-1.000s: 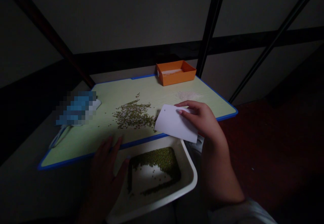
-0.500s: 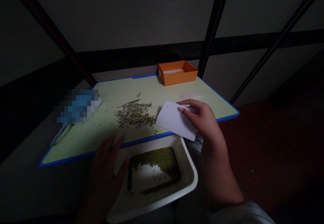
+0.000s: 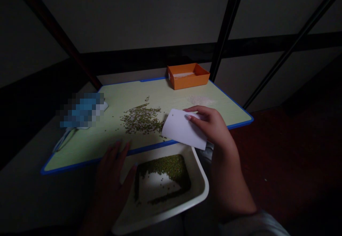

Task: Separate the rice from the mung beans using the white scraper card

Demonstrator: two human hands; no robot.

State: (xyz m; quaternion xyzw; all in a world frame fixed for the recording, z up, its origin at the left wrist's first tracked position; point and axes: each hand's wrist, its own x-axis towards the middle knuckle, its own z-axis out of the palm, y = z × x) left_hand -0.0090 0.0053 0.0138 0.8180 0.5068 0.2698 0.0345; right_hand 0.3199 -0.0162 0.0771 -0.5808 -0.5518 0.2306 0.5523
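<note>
The right hand (image 3: 211, 125) reaches in from the lower right with the forearm sloping up toward the tabletop (image 3: 117, 99), its fingers curled over the right end of a white plastic scraper (image 3: 184, 129) and pinching it; the scraper is tilted, its lower left edge at the near edge of the tabletop, just beside the loose mung beans (image 3: 141, 119). A small hole shows near the scraper's upper left corner; no writing can be read on it. The left hand (image 3: 113, 173) lies flat with fingers spread, palm down on the left rim of a white tray (image 3: 199, 188), fingertips reaching to the blue near edge of the tabletop. The tray sits below that edge and holds a ring of mung beans around a bare white middle. The loose beans lie scattered at mid-tabletop. At the far edge stands an orange box (image 3: 188, 75) with something pale inside, and a faint pale patch (image 3: 200, 100) of grains lies in front of it. A blurred blue object (image 3: 81, 109) rests near the left edge.
</note>
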